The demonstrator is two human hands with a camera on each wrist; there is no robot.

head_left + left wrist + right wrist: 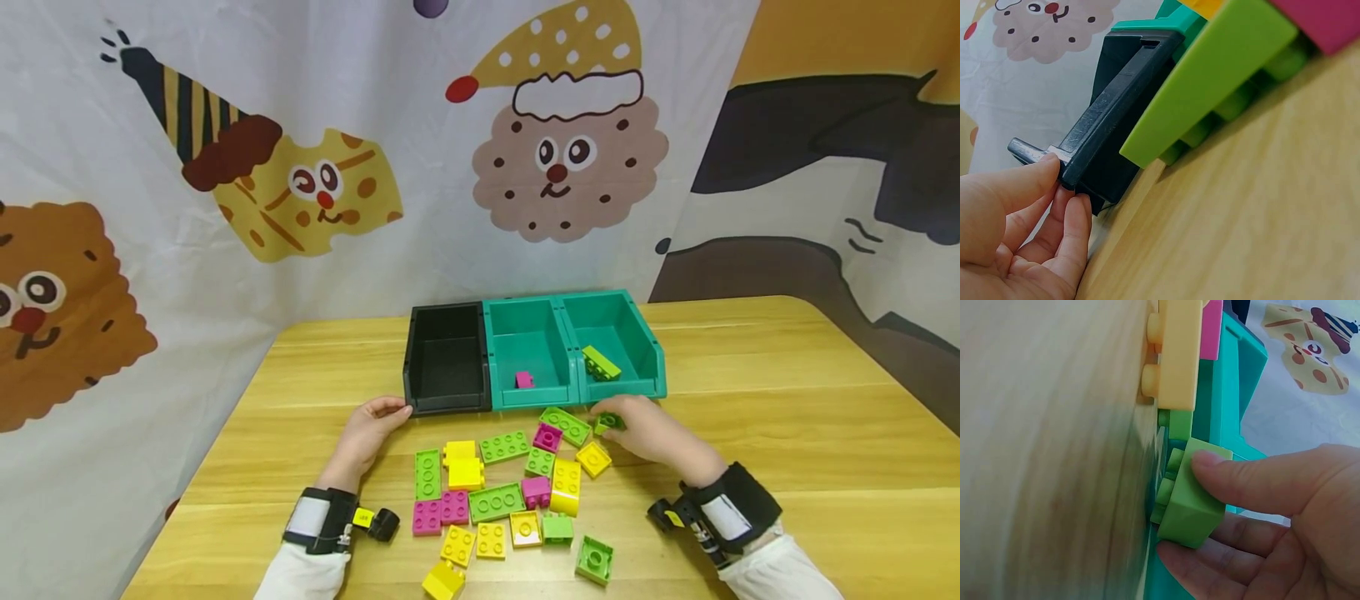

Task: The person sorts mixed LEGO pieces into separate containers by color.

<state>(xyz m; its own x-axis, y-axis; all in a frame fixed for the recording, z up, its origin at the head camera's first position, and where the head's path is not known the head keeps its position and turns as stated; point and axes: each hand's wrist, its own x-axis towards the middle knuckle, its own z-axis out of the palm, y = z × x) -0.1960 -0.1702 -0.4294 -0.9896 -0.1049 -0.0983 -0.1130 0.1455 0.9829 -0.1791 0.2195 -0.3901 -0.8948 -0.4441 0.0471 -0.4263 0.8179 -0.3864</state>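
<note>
My left hand [367, 437] is at the near left corner of the black bin [450, 367]. In the left wrist view the thumb lies on the bin's rim [1100, 119] and the fingertips are curled beneath it, pinching the corner. My right hand [648, 429], in front of the rightmost teal bin [618, 321], grips a green toy building block [1192, 497] between thumb and fingers. That block's studs face the table in the right wrist view. A magenta block [524, 380] lies in the middle teal bin [528, 329]; a long green block [602, 364] lies in the right one.
Several loose blocks lie before the bins, among them a long green block [497, 502], a yellow block [594, 459], a magenta block [427, 517] and a green block [595, 559]. The wooden table [787, 400] meets a cartoon-printed curtain [435, 208] behind.
</note>
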